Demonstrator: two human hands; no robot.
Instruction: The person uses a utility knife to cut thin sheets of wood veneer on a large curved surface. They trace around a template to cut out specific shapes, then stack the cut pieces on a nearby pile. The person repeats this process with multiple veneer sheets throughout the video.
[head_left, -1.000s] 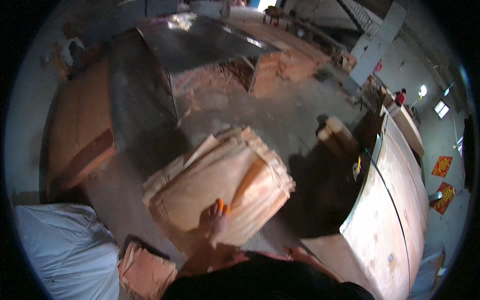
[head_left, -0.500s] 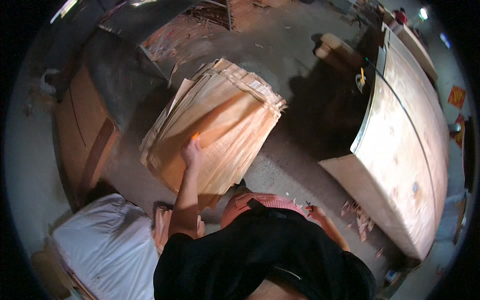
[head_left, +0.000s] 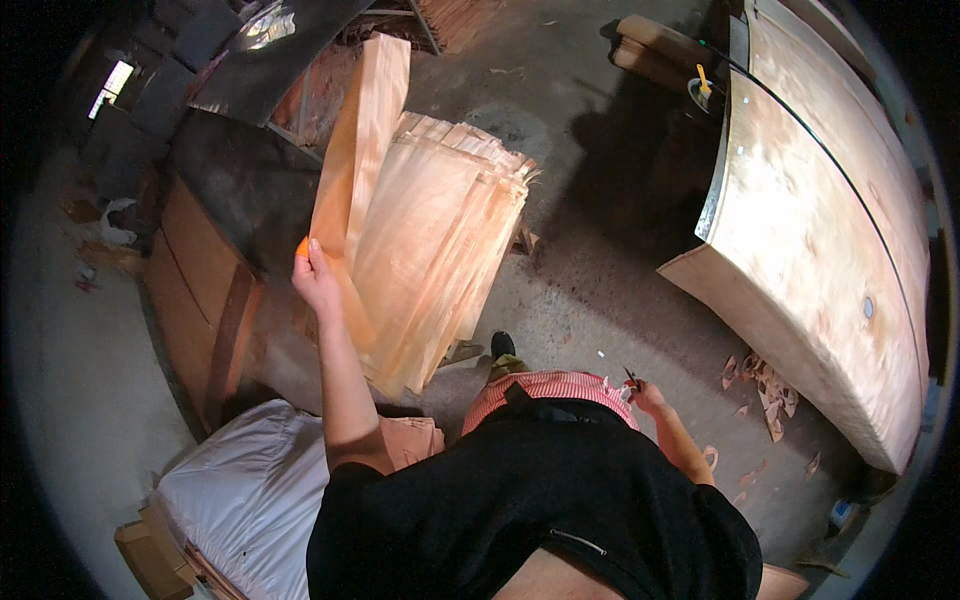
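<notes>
My left hand [head_left: 316, 282] grips the edge of a thin wood veneer sheet [head_left: 362, 150], with something orange around one finger or thumb. The sheet is raised and curled over along its left side, its far end standing past the pile. Beneath and to its right lies a fanned stack of veneer sheets [head_left: 450, 220] with uneven, ragged edges. Low at my right side, my right hand [head_left: 646, 396] is closed around a small dark pointed tool [head_left: 630, 377]; its exact kind is too small to make out. It is beside my red-and-white striped garment.
A large pale board stack [head_left: 800, 200] with a black cable across it stands at right. Veneer scraps [head_left: 770, 395] litter the floor beside it. Brown panels [head_left: 195, 300] stand at left, and a white-covered pile [head_left: 245, 500] is at lower left.
My left hand has moved left, lifting and curling the veneer sheet off the stack. My right hand stays low at my side with the tool. The view has shifted a little.
</notes>
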